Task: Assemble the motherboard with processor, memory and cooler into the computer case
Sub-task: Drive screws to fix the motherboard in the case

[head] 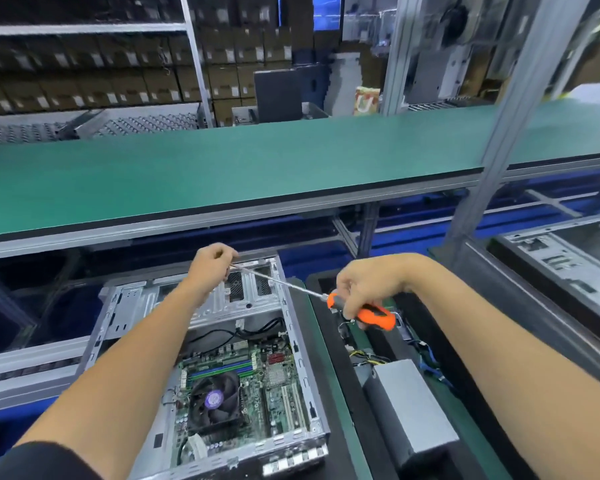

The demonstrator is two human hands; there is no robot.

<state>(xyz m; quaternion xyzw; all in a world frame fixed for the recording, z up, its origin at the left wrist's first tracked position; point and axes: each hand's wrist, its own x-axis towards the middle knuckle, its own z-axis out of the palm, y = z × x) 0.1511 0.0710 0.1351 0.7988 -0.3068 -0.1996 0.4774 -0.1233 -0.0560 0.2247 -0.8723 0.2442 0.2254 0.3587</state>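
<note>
An open grey computer case (125,306) lies in front of me. Inside it sits the green motherboard (278,396) with a black cooler fan (215,401) and memory sticks (222,370). My right hand (368,285) grips the orange and black handle of a long screwdriver (374,315) above the case's right edge. Its metal shaft runs up and left to my left hand (212,268), which pinches the tip over the case's far end.
A grey power supply (409,410) with loose cables lies on the green mat to the right. Another open case (568,261) stands at far right. A long green shelf (257,168) spans above the case. An aluminium post (499,133) rises at right.
</note>
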